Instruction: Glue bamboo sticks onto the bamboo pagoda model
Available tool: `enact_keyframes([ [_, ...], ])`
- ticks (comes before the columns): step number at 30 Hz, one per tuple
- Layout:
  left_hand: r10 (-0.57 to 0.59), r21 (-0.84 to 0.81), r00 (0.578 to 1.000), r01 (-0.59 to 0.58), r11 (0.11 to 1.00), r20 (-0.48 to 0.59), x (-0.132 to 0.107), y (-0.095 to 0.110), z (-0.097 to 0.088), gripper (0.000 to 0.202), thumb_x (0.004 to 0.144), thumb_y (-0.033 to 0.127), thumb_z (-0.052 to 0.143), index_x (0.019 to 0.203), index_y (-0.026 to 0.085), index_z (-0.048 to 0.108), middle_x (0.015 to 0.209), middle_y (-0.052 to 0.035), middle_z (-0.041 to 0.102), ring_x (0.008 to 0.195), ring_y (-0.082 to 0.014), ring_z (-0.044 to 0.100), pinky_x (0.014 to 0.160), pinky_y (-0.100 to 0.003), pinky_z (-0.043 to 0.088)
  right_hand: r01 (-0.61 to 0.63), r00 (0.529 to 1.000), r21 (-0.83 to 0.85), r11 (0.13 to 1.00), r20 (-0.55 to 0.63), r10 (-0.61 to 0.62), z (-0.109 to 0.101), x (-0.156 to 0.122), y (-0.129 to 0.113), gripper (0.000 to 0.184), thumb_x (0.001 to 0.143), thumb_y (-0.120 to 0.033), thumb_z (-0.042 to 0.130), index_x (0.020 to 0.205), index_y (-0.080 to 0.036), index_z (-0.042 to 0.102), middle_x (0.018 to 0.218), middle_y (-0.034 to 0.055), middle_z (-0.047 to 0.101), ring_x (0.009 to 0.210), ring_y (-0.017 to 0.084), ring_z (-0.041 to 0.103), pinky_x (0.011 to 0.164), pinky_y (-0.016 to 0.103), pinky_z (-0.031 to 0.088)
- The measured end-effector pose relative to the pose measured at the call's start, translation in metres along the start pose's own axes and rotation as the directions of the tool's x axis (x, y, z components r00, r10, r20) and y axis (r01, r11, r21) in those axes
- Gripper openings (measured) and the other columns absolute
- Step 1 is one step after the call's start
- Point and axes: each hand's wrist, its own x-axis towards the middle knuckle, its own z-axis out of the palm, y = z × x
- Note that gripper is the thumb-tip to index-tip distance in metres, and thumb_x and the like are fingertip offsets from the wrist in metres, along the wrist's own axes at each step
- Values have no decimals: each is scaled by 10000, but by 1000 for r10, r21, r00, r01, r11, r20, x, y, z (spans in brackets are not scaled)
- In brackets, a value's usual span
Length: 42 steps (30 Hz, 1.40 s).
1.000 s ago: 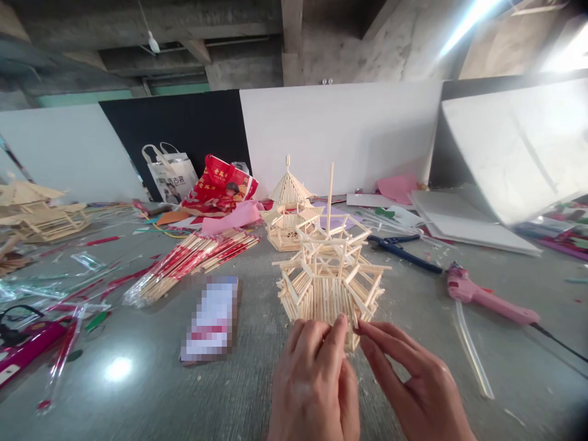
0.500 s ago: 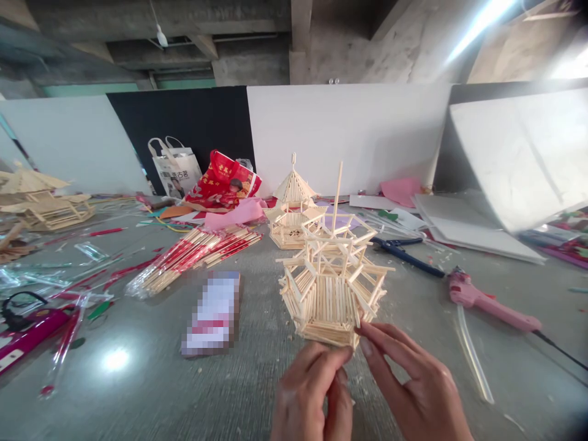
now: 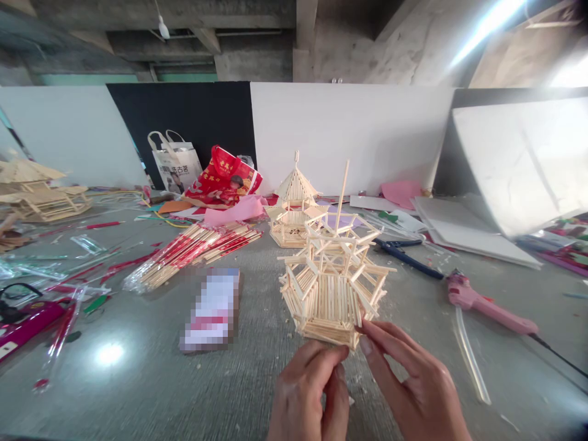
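An unfinished-roof pavilion model (image 3: 333, 300) built of thin wooden sticks stands on the table in front of me. A single long stick (image 3: 342, 196) rises upright from its top. My left hand (image 3: 307, 389) is closed, its thumb and index fingertips at the front lower edge of the model. At the model's front right corner, my right hand (image 3: 411, 376) pinches a short wooden stick between thumb and fingers; the fingertips partly hide it. Just behind stands a similar stick pavilion (image 3: 296, 199) with a pointed roof.
A pink glue gun (image 3: 491, 309) and dark-handled pliers (image 3: 408, 257) lie on the right, with a clear glue stick (image 3: 473, 361). Left are a blurred phone (image 3: 211, 312) and bundled sticks (image 3: 184, 257) in red-and-clear wrapping. Bags (image 3: 225, 180) and white boards (image 3: 473, 233) sit farther back.
My view has shifted slightly. Both hands stay at the model's front edge, with the left fingertips drawn a little to the left.
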Motion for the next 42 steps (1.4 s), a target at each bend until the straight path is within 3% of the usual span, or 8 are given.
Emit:
enact_keyframes([
  [6, -7, 12, 1000, 7, 1000, 17, 0, 0, 0, 290, 840, 148, 444, 1059, 196, 628, 906, -81, 668, 765, -151, 645, 567, -212, 526, -12, 1000, -8, 1000, 13, 12, -3, -2, 0, 288, 877, -210, 511, 1135, -149, 625, 1104, 102, 632, 940, 144, 641, 781, 172, 525],
  [14, -46, -58, 998, 49, 997, 51, 3, 7, -3, 271, 842, 141, 458, 1031, 187, 647, 855, -77, 668, 745, -159, 631, 667, -272, 524, -46, 998, -5, 999, 35, 46, -8, -4, -2, 285, 881, -226, 515, 1139, -165, 619, 1132, 86, 623, 955, 135, 634, 818, 175, 509],
  [18, -180, -211, 979, 198, 957, 99, 7, 11, 1, 235, 826, 166, 491, 964, 179, 681, 832, -67, 669, 730, -159, 618, 649, -266, 495, -38, 999, -30, 999, 26, 39, -12, -6, -3, 288, 880, -233, 519, 1145, -177, 616, 1134, 77, 625, 942, 127, 638, 800, 153, 505],
  [20, -341, -361, 919, 391, 847, 197, 9, 11, 7, 213, 815, 200, 514, 926, 171, 693, 766, -46, 651, 636, -129, 584, 544, -225, 446, -31, 999, -48, 998, 18, 32, -14, -7, -3, 288, 880, -237, 516, 1143, -175, 618, 1123, 75, 630, 924, 124, 644, 782, 143, 508],
  [23, -525, -577, 759, 642, 504, 386, 12, 12, 16, 214, 785, 220, 546, 924, 142, 688, 698, -13, 607, 475, -62, 479, 418, -177, 332, -19, 1000, -82, 996, 14, 20, -19, -10, 0, 287, 882, -245, 510, 1133, -164, 624, 1101, 72, 639, 906, 119, 648, 758, 131, 511],
  [26, -585, -699, 674, 674, 237, 451, 17, 14, 22, 217, 741, 197, 585, 910, 115, 693, 716, -14, 602, 441, -40, 461, 392, -168, 314, -3, 1000, -129, 992, 21, 5, -24, -12, 3, 281, 886, -244, 505, 1122, -155, 628, 1091, 72, 642, 903, 105, 647, 770, 113, 503],
  [32, -578, -791, 641, 611, -12, 504, 23, 22, 22, 256, 667, 187, 664, 900, 91, 709, 729, -26, 595, 459, -57, 495, 361, -167, 332, 11, 1000, -191, 982, 16, -8, -29, -17, 8, 257, 878, -264, 526, 1098, -188, 636, 1050, 29, 655, 894, 85, 650, 791, 87, 489],
  [42, -576, -821, 613, 533, -204, 541, 24, 23, 37, 228, 724, 189, 711, 921, 79, 682, 693, 12, 542, 446, -10, 443, 347, -121, 297, 5, 999, -149, 989, 38, 1, -29, -18, 11, 261, 883, -272, 521, 1097, -182, 638, 1074, 48, 655, 895, 90, 650, 790, 92, 491],
])
